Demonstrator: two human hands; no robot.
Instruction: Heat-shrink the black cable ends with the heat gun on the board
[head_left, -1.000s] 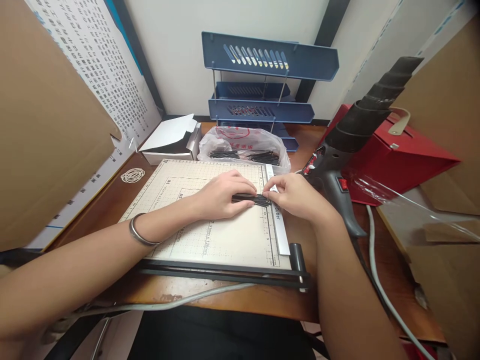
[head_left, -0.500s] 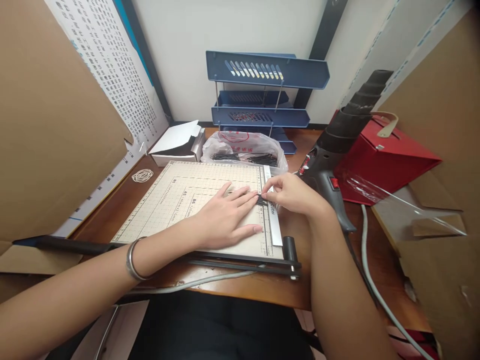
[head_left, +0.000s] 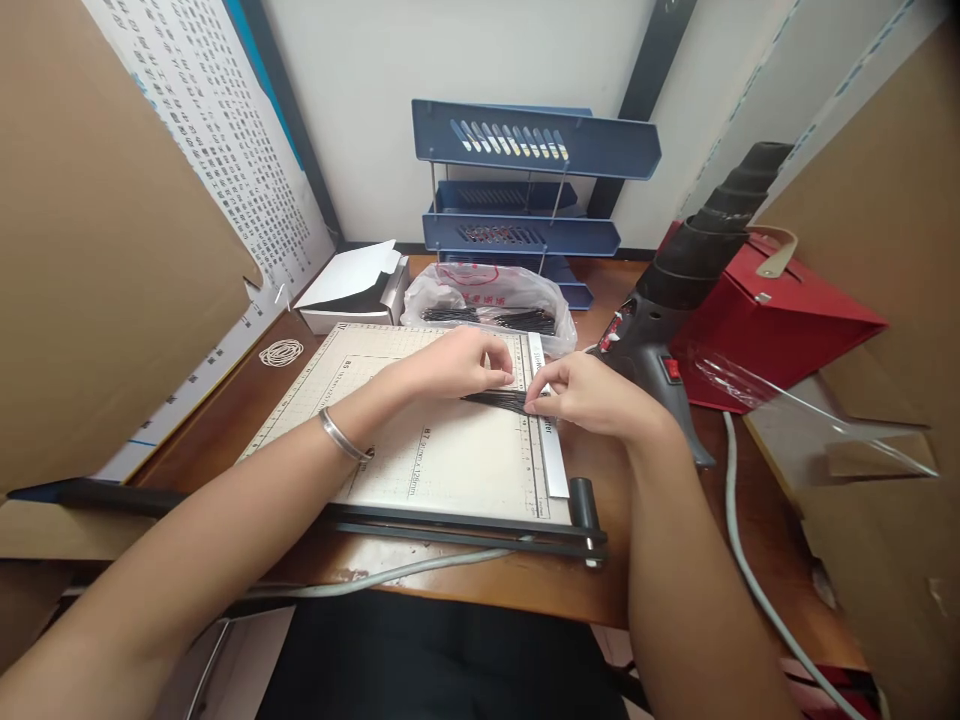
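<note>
A bundle of thin black strands (head_left: 496,400) lies across the right part of the cream paper cutter board (head_left: 450,460), close to its white edge strip. My right hand (head_left: 574,395) pinches the bundle's right end at that strip. Just above the strands, my left hand (head_left: 469,362) is curled with thumb and forefinger tips together; anything between them is too small to make out. A metal bracelet is on my left wrist. The cutter's black arm (head_left: 465,525) runs along the board's near edge.
Behind the board are a plastic bag (head_left: 487,300) of black strands, a white box (head_left: 352,285) and blue trays (head_left: 525,235). A heat gun (head_left: 667,300) and red box (head_left: 795,320) stand right. Coiled white cord (head_left: 281,353) lies left.
My left hand has risen from lying flat on the board and curled its fingers, uncovering the black strands. My right hand stays at their right end.
</note>
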